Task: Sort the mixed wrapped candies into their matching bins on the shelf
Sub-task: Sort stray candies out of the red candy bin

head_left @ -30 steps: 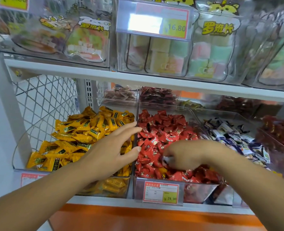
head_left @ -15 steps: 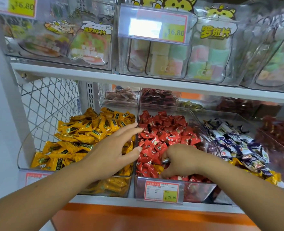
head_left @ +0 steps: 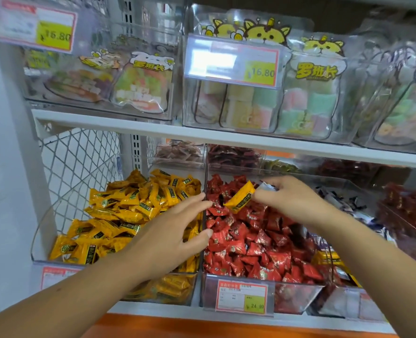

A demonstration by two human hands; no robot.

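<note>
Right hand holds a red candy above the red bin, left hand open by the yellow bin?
No: the head view shows the candy in the right hand is yellow, not red. It is above the red bin; the left hand is open by the yellow bin.

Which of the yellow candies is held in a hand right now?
The lone yellow candy pinched by the right hand, held up over the red bin; all other yellow ones lie loose in bins.

The left bin [head_left: 43,230] stands beside the middle bin [head_left: 297,297] (bagged sweets [head_left: 311,93] above), more bins [head_left: 180,152] apparently behind.
</note>
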